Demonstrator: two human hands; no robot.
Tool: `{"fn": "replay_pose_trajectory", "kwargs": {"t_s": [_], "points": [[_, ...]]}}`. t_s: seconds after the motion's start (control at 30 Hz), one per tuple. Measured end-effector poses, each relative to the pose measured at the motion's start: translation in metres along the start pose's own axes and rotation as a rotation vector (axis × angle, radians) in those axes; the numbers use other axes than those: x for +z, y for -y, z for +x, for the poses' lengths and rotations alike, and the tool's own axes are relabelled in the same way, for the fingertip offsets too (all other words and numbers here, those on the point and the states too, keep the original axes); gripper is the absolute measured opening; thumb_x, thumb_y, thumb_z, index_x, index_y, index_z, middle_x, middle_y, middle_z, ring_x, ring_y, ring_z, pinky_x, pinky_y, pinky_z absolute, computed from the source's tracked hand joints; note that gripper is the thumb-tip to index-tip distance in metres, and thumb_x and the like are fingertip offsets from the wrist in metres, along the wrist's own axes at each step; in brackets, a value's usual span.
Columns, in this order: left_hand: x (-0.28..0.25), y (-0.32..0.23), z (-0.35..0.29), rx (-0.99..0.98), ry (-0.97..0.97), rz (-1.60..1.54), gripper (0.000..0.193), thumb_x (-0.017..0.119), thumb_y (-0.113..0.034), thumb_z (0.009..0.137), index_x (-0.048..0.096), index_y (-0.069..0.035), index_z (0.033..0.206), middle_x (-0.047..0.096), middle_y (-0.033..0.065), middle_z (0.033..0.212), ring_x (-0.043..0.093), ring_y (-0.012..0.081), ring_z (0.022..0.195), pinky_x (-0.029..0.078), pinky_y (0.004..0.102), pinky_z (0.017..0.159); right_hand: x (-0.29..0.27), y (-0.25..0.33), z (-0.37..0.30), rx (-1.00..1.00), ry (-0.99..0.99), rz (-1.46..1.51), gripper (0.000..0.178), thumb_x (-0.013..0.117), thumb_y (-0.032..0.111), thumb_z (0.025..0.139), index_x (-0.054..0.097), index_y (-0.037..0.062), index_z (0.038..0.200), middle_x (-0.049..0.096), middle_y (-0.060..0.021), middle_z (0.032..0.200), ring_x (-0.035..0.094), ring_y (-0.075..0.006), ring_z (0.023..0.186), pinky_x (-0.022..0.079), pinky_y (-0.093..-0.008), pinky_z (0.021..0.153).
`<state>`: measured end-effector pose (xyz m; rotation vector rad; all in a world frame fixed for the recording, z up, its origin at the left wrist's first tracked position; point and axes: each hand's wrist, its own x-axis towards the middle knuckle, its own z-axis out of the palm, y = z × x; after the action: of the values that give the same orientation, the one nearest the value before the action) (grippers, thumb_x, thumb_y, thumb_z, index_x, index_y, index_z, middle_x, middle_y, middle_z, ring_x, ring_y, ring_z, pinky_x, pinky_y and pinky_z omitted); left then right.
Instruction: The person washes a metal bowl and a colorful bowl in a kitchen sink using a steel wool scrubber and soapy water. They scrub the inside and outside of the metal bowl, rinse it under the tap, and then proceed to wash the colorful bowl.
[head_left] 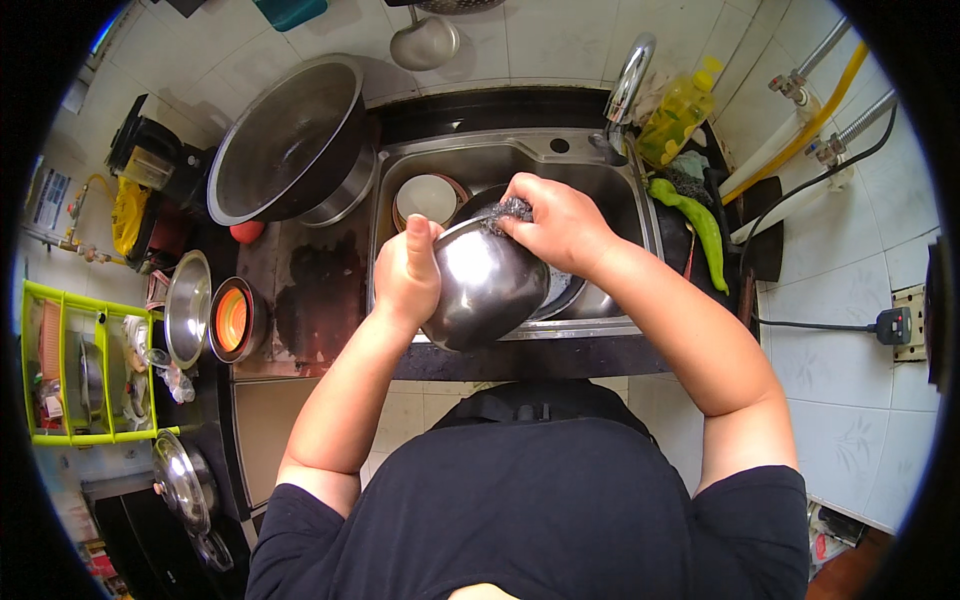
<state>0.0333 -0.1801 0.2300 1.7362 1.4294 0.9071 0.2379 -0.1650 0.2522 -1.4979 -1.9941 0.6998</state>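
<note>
A shiny steel bowl (485,290) is tilted over the near edge of the sink (648,215), its rounded underside facing me. My left hand (408,272) grips its left rim, with the thumb sticking up. At the top of the rim my right hand (560,222) pinches a steel wool scrubber (513,209) that touches the bowl. Behind the bowl, a white bowl (428,196) and a dark pan, partly covered, lie in the sink. The inside of the steel bowl is mostly hidden.
A chrome faucet (630,80) rises at the back right, beside a yellow bottle (680,115) and a long green pepper (700,225). Left of the sink stand a big pot (290,145), a steel basin (188,310) and small stacked bowls (236,318). A green rack (95,436) is farther left.
</note>
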Motion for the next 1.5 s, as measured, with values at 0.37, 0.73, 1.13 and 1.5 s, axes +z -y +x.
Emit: {"fn": "replay_pose_trajectory", "kwargs": {"t_s": [0.37, 0.73, 1.13, 1.5], "points": [[-0.002, 0.008, 0.003, -0.003, -0.026, -0.025, 0.075, 0.018, -0.061, 0.091, 0.060, -0.001, 0.072, 0.058, 0.0181, 0.066, 0.056, 0.0385, 0.070, 0.042, 0.0412, 0.065, 0.002, -0.014, 0.003, -0.014, -0.057, 0.125, 0.023, 0.066, 0.024, 0.075, 0.060, 0.0075, 0.090, 0.063, -0.0115, 0.082, 0.062, -0.0288, 0.078, 0.049, -0.0376, 0.070], [0.004, 0.015, 0.001, 0.011, -0.088, 0.051, 0.075, 0.020, -0.059, 0.092, 0.062, 0.001, 0.078, 0.060, 0.0199, 0.069, 0.060, 0.0354, 0.073, 0.043, 0.0401, 0.068, 0.016, 0.001, -0.001, -0.162, -0.078, 0.075, 0.023, 0.067, 0.022, 0.073, 0.058, 0.0081, 0.089, 0.062, -0.0113, 0.085, 0.062, -0.0293, 0.082, 0.049, -0.0398, 0.069], [-0.003, 0.005, -0.002, 0.012, -0.026, 0.062, 0.076, 0.016, -0.059, 0.093, 0.060, -0.001, 0.071, 0.056, 0.0180, 0.062, 0.057, 0.0358, 0.066, 0.041, 0.0401, 0.062, 0.025, 0.006, -0.005, -0.245, -0.130, 0.034, 0.022, 0.066, 0.022, 0.073, 0.056, 0.0095, 0.087, 0.061, -0.0101, 0.082, 0.061, -0.0307, 0.080, 0.049, -0.0400, 0.066], [-0.003, 0.006, -0.003, -0.012, -0.059, 0.038, 0.079, 0.017, -0.062, 0.092, 0.060, 0.002, 0.074, 0.058, 0.0164, 0.064, 0.057, 0.0324, 0.068, 0.042, 0.0390, 0.066, 0.016, 0.021, 0.003, -0.297, -0.041, -0.053, 0.020, 0.064, 0.025, 0.073, 0.058, 0.0107, 0.086, 0.063, -0.0096, 0.083, 0.062, -0.0293, 0.080, 0.050, -0.0388, 0.069]]}}
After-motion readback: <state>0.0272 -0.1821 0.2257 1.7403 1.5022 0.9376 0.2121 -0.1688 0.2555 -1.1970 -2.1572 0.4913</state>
